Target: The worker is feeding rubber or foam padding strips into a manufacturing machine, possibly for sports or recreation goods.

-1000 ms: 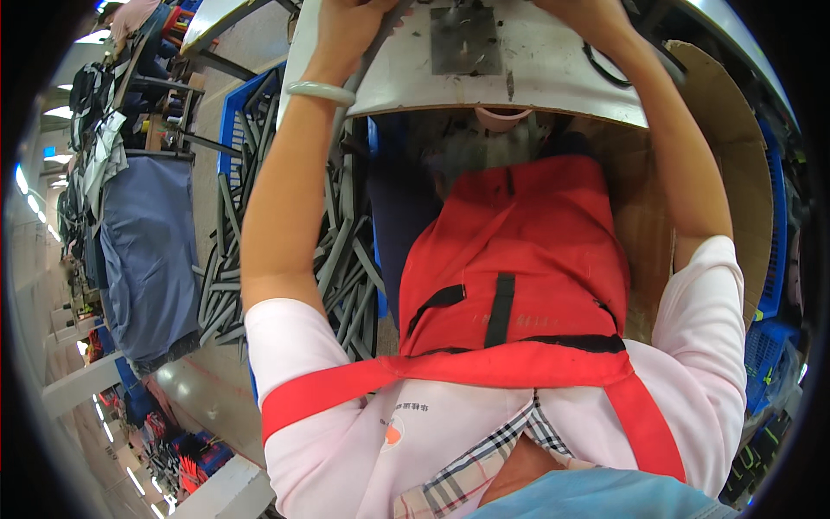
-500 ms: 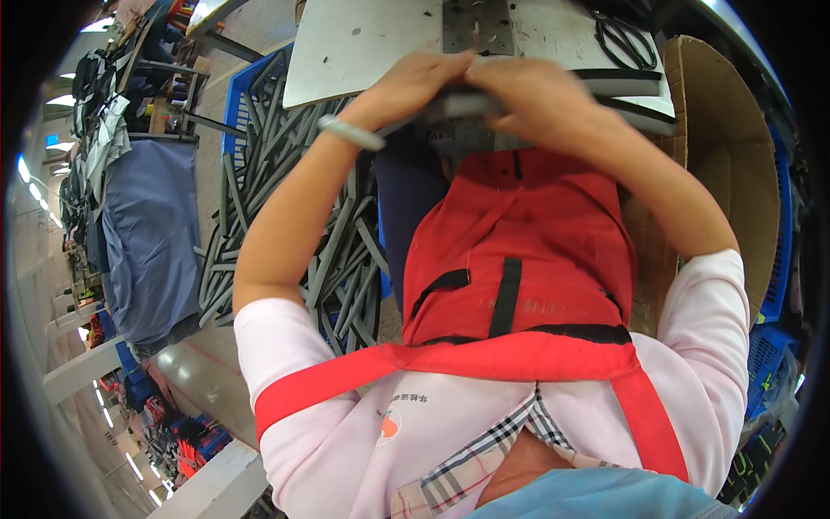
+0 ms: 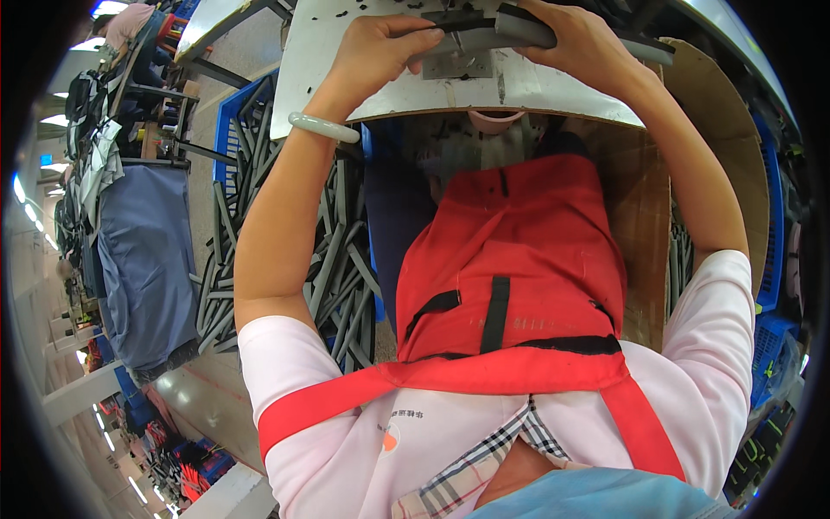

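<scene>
A grey padded strip (image 3: 480, 40) with a black edge stretches across the far side of the white table (image 3: 346, 97), above a metal plate (image 3: 450, 67). My left hand (image 3: 380, 50) pinches the strip's left end between thumb and fingers. My right hand (image 3: 581, 43) is closed around grey strip material farther right, its thumb toward the near side. A grey length (image 3: 650, 49) sticks out beyond that hand to the right. Whether it is the same strip or a second one, I cannot tell. Black scraps dot the tabletop.
Many grey strips (image 3: 333, 259) fill a blue crate (image 3: 226, 138) left of my legs. To the right stands a cardboard box (image 3: 722, 147), with strips beside it. Beneath the table edge is a pink bowl (image 3: 495, 122). My red apron (image 3: 519, 233) covers my lap.
My hands were close together and blurred near the table's near edge; they are now farther out and apart, with the strip spanning between them. The black scissors on the table have left view.
</scene>
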The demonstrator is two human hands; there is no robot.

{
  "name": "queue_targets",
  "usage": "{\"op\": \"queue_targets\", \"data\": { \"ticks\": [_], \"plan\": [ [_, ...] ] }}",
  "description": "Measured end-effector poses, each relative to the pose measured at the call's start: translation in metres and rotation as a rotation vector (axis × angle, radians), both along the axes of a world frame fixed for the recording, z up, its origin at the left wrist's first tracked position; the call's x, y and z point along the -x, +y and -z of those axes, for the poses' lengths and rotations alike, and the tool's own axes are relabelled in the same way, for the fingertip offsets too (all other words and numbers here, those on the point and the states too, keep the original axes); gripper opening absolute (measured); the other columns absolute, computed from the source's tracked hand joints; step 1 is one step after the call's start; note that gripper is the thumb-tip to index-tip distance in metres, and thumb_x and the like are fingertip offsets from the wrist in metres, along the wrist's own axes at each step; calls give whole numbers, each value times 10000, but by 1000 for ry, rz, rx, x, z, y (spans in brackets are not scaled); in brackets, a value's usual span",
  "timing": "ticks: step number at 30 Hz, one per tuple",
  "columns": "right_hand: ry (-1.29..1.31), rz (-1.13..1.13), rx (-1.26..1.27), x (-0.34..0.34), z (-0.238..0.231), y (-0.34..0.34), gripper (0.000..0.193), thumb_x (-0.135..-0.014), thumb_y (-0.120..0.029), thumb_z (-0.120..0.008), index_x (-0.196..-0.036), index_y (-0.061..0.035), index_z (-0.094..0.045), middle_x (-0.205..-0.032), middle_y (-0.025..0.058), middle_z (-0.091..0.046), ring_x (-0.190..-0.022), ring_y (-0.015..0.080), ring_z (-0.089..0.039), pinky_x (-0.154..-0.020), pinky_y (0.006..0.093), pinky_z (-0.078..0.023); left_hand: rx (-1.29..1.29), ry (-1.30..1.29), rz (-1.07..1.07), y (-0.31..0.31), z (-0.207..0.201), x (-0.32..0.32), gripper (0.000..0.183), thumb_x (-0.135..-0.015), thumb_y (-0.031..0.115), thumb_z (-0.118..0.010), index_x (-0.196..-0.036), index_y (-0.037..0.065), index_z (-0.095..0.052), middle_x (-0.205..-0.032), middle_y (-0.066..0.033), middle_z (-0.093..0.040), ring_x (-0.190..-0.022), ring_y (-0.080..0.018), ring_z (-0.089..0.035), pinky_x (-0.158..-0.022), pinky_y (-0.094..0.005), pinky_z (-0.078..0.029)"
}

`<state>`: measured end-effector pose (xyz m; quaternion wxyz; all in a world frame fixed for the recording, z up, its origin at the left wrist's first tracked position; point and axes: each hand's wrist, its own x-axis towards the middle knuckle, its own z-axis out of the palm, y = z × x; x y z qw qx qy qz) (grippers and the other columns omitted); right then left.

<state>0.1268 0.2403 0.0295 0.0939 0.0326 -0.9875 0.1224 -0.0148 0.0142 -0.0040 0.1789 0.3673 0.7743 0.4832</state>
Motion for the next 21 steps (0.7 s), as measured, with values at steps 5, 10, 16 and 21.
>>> {"op": "queue_targets", "data": {
  "ticks": [5, 10, 16, 21],
  "plan": [
    [-7, 45, -17, 7, -1, 4, 445, -787, -283, -736, -1064, 24, -571, -906, 247, -656, -882, 409, -645, -739, 457, -505, -3, -68, 13, 6, 0, 9, 416, -859, 276, -728, -1132, -36, -692, -656, -45, -640, -529, -56, -480, -505, -213, -384],
    [-54, 68, 23, 10, -5, 3, 446, -789, -292, -736, -1058, 23, -569, -901, 246, -655, -875, 407, -646, -733, 459, -501, -18, -57, -7, 7, 0, 11, 374, -884, 250, -707, -1135, -27, -696, -657, -39, -622, -511, -50, -439, -501, -204, -355],
    [-2, 48, 26, 15, -5, 5, 512, -787, -306, -739, -1130, 38, -576, -942, 253, -658, -903, 406, -646, -758, 454, -506, -46, -48, 9, 6, 2, 17, 333, -917, 230, -679, -1138, -18, -693, -687, -40, -621, -531, -52, -456, -520, -204, -362],
    [99, 46, -16, 40, 15, 30, 649, -772, -335, -755, -1241, 64, -552, -1025, 277, -654, -961, 420, -639, -810, 446, -513, -70, -285, -73, 33, 1, 29, 196, -955, 128, -605, -935, -56, -669, -710, -52, -626, -549, -113, -503, -513, -252, -397]
  ]
}}
